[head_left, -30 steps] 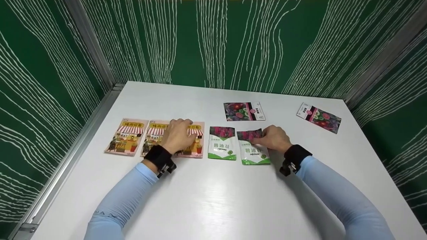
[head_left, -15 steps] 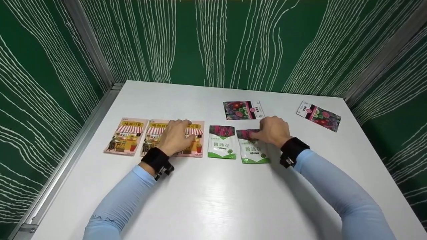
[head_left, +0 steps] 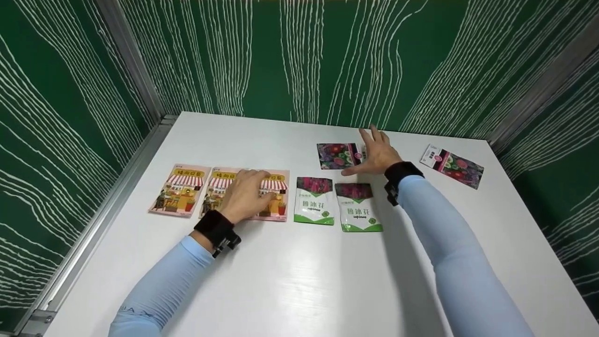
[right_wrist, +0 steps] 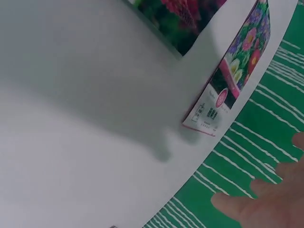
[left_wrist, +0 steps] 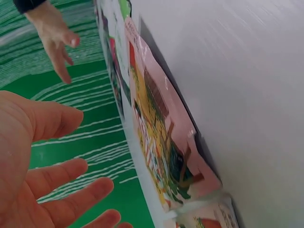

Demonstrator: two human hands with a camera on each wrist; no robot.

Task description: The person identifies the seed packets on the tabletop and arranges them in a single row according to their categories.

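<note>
My left hand (head_left: pixel 246 195) hovers over the middle and right of three pink seed packets with a striped awning print. In the left wrist view its fingers are spread loosely, with air between them and the pink packet (left_wrist: pixel 166 147). My right hand (head_left: pixel 378 154) is held over the back of the table, thumb and fingers stretched apart and holding nothing. Beneath it lies a dark floral seed packet (head_left: pixel 336 157), its white end partly hidden by the hand. Two white-and-green seed packets, a left one (head_left: pixel 314 201) and a right one (head_left: pixel 358 208), lie side by side nearer the front.
A second dark floral packet (head_left: pixel 453 166) lies slanted at the back right. The leftmost pink packet (head_left: pixel 180 189) sits slightly apart from its neighbours. Green walls with white lines enclose the white table (head_left: pixel 299 281) at the back and sides.
My right hand has let go of the right white-and-green packet and moved back over the dark floral one, spreading its fingers. The left hand has stayed nearly in place.
</note>
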